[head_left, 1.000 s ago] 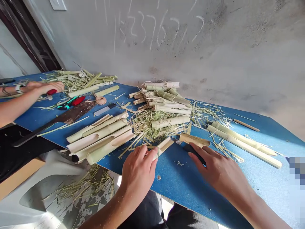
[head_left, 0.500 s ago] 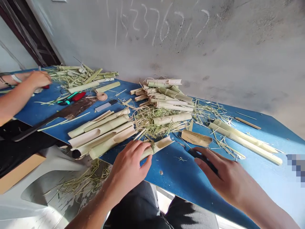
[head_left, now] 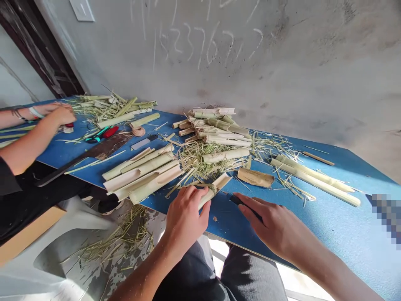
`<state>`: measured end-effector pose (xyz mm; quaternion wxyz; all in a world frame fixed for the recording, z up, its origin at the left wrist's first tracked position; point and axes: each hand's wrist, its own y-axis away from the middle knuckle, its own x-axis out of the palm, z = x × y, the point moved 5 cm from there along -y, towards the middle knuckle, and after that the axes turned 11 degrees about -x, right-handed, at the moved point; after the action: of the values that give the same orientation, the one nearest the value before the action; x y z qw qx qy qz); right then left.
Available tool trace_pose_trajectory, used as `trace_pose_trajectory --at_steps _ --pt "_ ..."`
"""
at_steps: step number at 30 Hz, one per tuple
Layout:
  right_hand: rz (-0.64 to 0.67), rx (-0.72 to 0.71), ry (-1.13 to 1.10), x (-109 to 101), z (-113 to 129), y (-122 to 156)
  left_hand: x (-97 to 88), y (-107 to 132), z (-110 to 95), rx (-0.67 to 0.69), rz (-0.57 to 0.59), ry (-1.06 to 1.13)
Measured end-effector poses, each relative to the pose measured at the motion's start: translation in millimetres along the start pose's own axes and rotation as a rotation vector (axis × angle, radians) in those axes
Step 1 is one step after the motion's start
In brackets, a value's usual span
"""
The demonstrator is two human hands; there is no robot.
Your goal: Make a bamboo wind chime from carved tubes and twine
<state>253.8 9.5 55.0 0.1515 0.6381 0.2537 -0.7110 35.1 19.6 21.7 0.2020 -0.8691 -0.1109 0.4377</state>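
Note:
My left hand (head_left: 185,217) is closed on a short split piece of pale green stalk (head_left: 219,184) that lies on the blue table (head_left: 328,225) near its front edge. My right hand (head_left: 269,223) is closed on a black-handled knife (head_left: 238,200), whose tip points left toward the stalk piece and lies a little to its right. Just behind them a brown curled husk piece (head_left: 255,177) rests on the table.
A row of split stalk halves (head_left: 142,175) lies to the left, a stalk pile (head_left: 216,127) and loose green shavings behind, two long stalks (head_left: 313,180) at right. Another person's hands (head_left: 61,115) work at far left, near a machete (head_left: 83,156), scissors (head_left: 100,133) and twine.
My right hand has drawn the knife back toward me and then moved it left, close to the stalk piece. My left hand keeps its hold on the piece. The other person's hands have shifted.

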Motion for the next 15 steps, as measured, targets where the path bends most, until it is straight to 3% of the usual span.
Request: trace_pose_trajectory --at_steps 15 --pt "-0.040 -0.051 0.385 1.8 3.1 0.2 0.6 -1.7 0.3 0.014 -0.003 -0.020"
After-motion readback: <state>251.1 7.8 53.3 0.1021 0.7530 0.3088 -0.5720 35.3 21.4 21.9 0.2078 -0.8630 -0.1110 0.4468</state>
